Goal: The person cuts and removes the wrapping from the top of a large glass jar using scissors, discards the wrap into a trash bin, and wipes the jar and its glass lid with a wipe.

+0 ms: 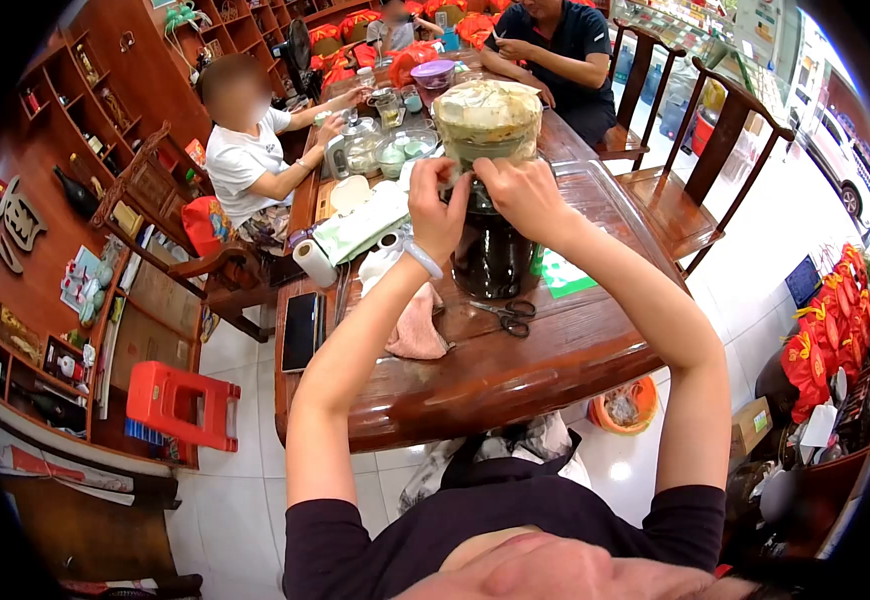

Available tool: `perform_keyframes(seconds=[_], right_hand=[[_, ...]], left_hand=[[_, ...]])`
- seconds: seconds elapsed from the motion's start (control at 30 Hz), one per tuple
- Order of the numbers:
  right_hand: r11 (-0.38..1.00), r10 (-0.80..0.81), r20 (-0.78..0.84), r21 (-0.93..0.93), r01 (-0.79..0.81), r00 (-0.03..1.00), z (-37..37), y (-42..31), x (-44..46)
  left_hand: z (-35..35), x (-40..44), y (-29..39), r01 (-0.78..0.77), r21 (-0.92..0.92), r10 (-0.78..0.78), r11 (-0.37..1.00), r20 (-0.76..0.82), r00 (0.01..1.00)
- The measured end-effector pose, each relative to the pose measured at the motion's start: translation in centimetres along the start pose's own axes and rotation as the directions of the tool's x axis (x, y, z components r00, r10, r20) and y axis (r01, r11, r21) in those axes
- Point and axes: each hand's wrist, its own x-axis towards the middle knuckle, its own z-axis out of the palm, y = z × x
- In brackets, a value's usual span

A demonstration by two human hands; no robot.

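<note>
A large dark glazed jar (490, 258) stands on the wooden table, its top wrapped in a yellowish, crinkled cover (487, 112). Both my hands are raised at the jar's neck, just below the cover. My left hand (439, 205) is closed at the left side of the neck, fingertips pinched together. My right hand (523, 195) is closed beside it, thumb and fingers pressed together near the front of the neck. What either pinch holds is too small to make out. Black-handled scissors (508, 316) lie on the table in front of the jar.
A pink cloth (417, 325), a black phone (303, 330) and a paper roll (313, 262) lie to the left. A person in white sits at the left; another in dark clothes sits behind the jar. A red stool (183, 405) and an orange bin (623, 408) are on the floor.
</note>
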Motion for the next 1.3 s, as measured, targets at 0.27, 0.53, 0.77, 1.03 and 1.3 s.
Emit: perform_keyframes(seconds=[0.27, 0.53, 0.77, 1.03, 1.3], right_hand=[[0.992, -0.114, -0.097, 0.04, 0.118, 0.989, 0.4, 1.4, 0.1], [0.981, -0.136, -0.186, 0.11, 0.159, 0.973, 0.6, 1.6, -0.4], [0.99, -0.126, -0.203, 0.033, 0.135, 0.971, 1.1, 0.8, -0.6], [0.984, -0.101, -0.181, 0.129, 0.126, 0.978, 1.1, 1.2, -0.5], [0.975, -0.123, -0.243, 0.15, 0.163, 0.962, 1.1, 1.5, -0.7]], left_hand=[[0.4, 0.6, -1.0, 0.215, 0.019, -0.214, 0.976, -0.036, 0.976], [0.5, 0.3, -1.6, 0.193, 0.0, -0.193, 0.981, -0.051, 0.98], [0.8, -0.3, -0.9, 0.215, 0.012, -0.214, 0.977, -0.054, 0.975], [-0.2, 0.2, 0.4, -0.117, 0.051, 0.114, 0.992, 0.058, 0.992], [0.0, 1.2, 0.2, -0.246, 0.118, 0.222, 0.962, 0.187, 0.957]])
